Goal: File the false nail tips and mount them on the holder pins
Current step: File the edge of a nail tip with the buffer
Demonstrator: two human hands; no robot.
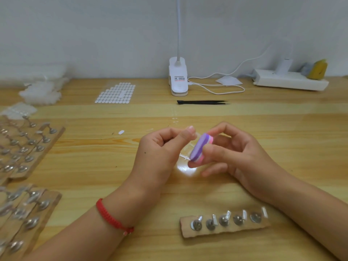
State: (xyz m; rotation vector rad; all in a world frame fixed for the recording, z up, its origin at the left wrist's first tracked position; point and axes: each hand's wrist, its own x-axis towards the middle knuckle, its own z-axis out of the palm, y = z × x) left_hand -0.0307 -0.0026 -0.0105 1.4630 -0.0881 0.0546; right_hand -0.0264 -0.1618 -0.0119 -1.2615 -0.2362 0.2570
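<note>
Item: false nail tip point(197, 136), clear and small, faint against the wood, pinched between thumb and forefinger of the left hand point(160, 149); the other left fingers are curled into the palm. The tip is held above the middle of the table point(263, 117), its edge touching or just beside the file block point(199, 147); which of the two cannot be told. File block: purple face, pink and white layers, tilted upright, gripped by the right hand point(244, 159) with the forefinger on its top end and the thumb under its lower end; the remaining right fingers hang loosely curled. Clear plastic frame point(185, 154): lying on the table directly under the two hands. Holder strip point(224, 227): wooden, near the front edge beside the right forearm, carrying five metal pins with pale pieces on their heads. Further holder strips point(28, 147): stacked at the left edge, many pins. Red cord bracelet point(113, 216): on the left wrist. Black tweezers point(203, 102): flat, beyond the hands. Sheet of white oval stickers point(115, 93): far left of centre. Heap of clear tips point(40, 93): far left. White clip lamp point(178, 80) and white power strip point(290, 82): against the wall.
</note>
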